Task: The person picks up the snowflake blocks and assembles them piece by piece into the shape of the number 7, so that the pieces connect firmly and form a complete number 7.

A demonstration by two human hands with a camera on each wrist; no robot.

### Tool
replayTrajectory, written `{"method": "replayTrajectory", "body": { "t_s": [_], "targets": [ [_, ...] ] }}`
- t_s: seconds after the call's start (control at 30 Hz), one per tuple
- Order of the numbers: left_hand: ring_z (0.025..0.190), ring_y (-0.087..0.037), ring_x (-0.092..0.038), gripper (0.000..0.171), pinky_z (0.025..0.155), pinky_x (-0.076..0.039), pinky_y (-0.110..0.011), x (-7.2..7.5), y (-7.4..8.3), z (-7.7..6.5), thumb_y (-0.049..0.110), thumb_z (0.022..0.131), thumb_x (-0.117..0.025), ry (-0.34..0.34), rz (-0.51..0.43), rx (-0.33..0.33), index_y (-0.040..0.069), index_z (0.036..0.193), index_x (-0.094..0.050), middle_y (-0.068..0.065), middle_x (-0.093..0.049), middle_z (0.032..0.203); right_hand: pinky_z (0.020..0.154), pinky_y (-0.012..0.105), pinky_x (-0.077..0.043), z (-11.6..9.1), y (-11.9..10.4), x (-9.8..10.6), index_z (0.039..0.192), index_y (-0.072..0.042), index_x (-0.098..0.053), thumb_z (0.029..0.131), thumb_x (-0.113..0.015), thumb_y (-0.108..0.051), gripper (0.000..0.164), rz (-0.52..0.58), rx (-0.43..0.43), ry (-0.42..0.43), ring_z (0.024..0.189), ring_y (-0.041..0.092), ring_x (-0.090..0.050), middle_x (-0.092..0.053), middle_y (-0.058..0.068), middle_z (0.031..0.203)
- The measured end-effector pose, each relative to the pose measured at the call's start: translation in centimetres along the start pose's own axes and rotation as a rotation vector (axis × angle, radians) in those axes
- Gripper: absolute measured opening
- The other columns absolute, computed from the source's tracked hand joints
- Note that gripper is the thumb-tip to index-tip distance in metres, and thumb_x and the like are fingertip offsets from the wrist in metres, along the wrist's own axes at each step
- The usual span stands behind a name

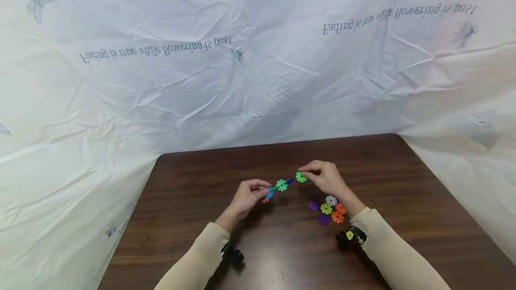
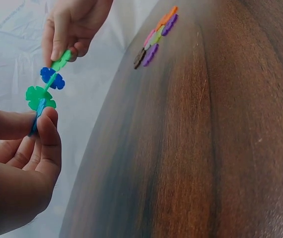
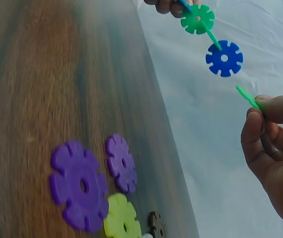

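Between thumb and fingers, my left hand grips a light-blue notched plastic disc. This disc belongs to a chain of interlocking discs. A teal-green disc follows it, then a thin green disc seen edge-on, and a dark-blue disc at the free end. A bit of pink shows below the left fingers. My right hand pinches a light-green disc by its edge. In the right wrist view a small gap separates that disc from the dark-blue one. Both hands are above the table.
Loose discs lie on the brown wooden table below the right forearm: purple, yellow-green, white, orange and dark brown. A white printed sheet hangs behind the table's far edge.
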State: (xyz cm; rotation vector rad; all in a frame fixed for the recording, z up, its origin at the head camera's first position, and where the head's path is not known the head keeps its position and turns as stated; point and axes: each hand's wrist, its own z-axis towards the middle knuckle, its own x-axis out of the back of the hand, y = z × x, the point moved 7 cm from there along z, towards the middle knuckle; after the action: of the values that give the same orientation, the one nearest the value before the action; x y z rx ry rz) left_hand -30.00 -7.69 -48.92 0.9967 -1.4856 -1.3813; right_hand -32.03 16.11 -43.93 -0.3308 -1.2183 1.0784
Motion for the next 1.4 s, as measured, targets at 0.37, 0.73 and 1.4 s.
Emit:
{"method": "replayTrajectory", "body": {
  "t_s": [0.37, 0.73, 1.4],
  "targets": [
    [0.069, -0.015, -0.064, 0.022, 0.072, -0.058, -0.042, -0.1, -0.2, 0.0, -0.002, 0.093, -0.062, -0.008, 0.006, -0.006, -0.01, 0.113, -0.065, -0.011, -0.067, 0.086, 0.055, 0.028, -0.054, 0.0, 0.2, -0.9, 0.107, -0.009, -0.075, 0.095, -0.065, -0.018, 0.018, 0.037, -0.032, -0.041, 0.07, 0.032, -0.067, -0.07, 0.002, 0.097],
    [0.069, -0.014, -0.065, 0.021, 0.073, -0.058, -0.044, -0.2, -0.1, -0.1, -0.002, 0.093, -0.062, 0.007, 0.013, 0.003, -0.008, 0.113, -0.066, -0.011, -0.067, 0.087, 0.062, 0.045, -0.057, -0.2, 0.6, -1.5, 0.108, -0.014, -0.075, 0.095, -0.065, -0.02, 0.017, 0.106, -0.101, -0.067, 0.073, 0.032, -0.067, -0.07, 0.004, 0.097],
    [0.069, -0.015, -0.066, 0.023, 0.078, -0.056, -0.056, 0.1, 0.1, 0.0, -0.003, 0.093, -0.06, 0.028, 0.027, -0.003, -0.011, 0.114, -0.064, -0.01, -0.065, 0.085, 0.062, 0.039, -0.057, 0.1, 0.4, -2.2, 0.108, -0.008, -0.074, 0.094, -0.065, -0.012, 0.017, 0.139, -0.143, -0.051, 0.073, 0.035, -0.067, -0.07, 0.007, 0.094]
  ]
}}
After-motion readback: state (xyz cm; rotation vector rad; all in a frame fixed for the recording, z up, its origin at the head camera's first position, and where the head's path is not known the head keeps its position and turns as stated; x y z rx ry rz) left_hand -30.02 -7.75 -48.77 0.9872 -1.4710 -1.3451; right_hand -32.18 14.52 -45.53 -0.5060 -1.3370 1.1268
